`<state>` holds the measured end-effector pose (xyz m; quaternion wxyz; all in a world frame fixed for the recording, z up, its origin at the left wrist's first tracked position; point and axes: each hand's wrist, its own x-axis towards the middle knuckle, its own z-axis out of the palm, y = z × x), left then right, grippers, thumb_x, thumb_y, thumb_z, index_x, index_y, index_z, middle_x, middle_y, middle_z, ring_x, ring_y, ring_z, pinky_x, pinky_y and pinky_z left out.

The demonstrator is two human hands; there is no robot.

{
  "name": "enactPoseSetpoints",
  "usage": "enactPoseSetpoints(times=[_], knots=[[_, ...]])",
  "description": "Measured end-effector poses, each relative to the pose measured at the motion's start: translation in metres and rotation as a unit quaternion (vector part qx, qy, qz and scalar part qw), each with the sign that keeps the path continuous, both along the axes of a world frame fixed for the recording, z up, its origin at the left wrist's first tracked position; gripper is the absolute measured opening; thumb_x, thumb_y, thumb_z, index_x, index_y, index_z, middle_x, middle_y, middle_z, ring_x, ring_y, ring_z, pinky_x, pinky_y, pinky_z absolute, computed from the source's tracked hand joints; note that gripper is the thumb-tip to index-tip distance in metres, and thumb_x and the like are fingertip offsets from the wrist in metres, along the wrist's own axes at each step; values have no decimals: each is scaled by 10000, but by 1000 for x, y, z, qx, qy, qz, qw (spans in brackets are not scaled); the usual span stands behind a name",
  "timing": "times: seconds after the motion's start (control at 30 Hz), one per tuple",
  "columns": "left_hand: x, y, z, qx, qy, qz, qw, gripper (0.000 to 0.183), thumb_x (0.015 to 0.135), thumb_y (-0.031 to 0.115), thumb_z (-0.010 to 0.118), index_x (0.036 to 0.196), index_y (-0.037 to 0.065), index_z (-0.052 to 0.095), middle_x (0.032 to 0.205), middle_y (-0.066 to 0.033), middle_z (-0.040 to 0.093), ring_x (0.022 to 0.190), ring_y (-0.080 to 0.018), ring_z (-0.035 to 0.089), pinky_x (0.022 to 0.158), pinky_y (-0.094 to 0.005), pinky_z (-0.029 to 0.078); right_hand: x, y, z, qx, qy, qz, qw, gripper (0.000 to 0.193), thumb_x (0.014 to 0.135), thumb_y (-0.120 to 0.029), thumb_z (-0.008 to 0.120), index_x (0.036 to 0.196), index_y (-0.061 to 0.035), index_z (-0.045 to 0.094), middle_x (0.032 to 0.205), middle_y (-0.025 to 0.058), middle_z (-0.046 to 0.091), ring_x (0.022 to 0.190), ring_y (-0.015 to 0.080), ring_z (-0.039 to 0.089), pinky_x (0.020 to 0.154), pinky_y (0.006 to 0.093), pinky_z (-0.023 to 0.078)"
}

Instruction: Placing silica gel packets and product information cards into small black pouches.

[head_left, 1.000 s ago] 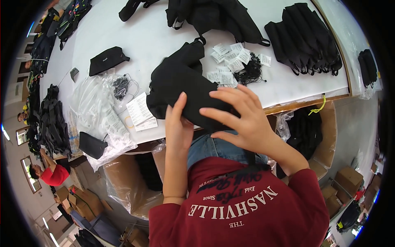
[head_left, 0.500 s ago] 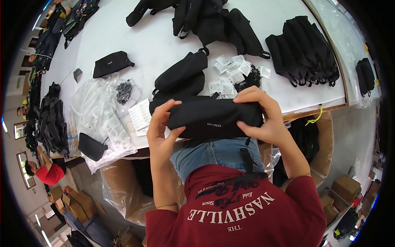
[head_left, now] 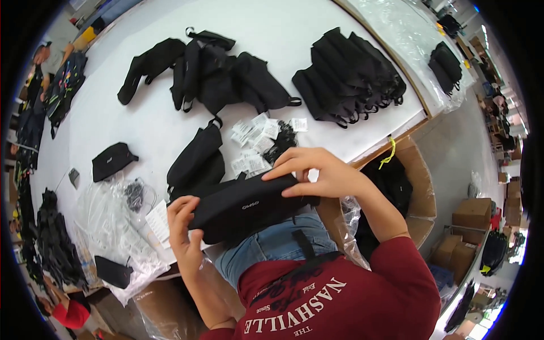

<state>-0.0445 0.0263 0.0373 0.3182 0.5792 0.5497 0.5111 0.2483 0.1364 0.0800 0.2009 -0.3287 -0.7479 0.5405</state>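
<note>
A long black fabric pouch (head_left: pixel 238 214) with small light lettering is held in front of my waist, at the near table edge. My left hand (head_left: pixel 185 231) grips its left end, thumb on the near face and fingers behind. On its right end, my right hand (head_left: pixel 318 173) pinches the top edge between thumb and fingers. Just beyond the pouch lie another black pouch (head_left: pixel 197 158), white paper tags (head_left: pixel 255 136) and a bundle of black cords (head_left: pixel 283 143). A white printed sheet (head_left: pixel 157 222) sits beside my left hand.
Black pouches (head_left: pixel 209 73) are heaped farther back, with a neat row of them (head_left: pixel 351 76) at right. Clear plastic bags (head_left: pixel 107 215) and two small pouches lie left. An open carton (head_left: pixel 422 187) stands below the table's right edge. Another person in red (head_left: pixel 71 313) is at lower left.
The view has turned, so the table's things sit farther left and lower. The pouch now tilts, its right end higher, and both hands still hold it. My right hand's fingers now reach farther over its top.
</note>
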Motion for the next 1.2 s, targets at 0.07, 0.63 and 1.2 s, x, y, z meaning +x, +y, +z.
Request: enactPoseSetpoints(times=[0.07,0.63,1.2], knots=[[-21,2,-9,0,25,26,999,509,949,388,515,1279,1,531,1346,-161,456,1236,-272,448,970,-367,406,22,14,8,61,13,-103,993,339,728,-60,759,1061,-113,718,1048,36,642,714,82,518,596,205,426],[-149,-38,-130,-241,395,267,846,726,838,385,683,1324,-86,422,1235,-257,444,1174,-399,396,1021,-450,309,174,157,4,367,-366,-413,749,351,813,-155,642,1160,-209,644,1127,99,578,850,268,626,774,357,516],[-118,-30,-105,-156,301,380,861,527,723,113,750,1118,-23,428,1092,-187,470,1061,-372,458,941,-431,367,56,32,-127,170,-308,-141,926,158,782,-162,680,892,-102,585,830,69,556,725,259,569,663,354,454]])
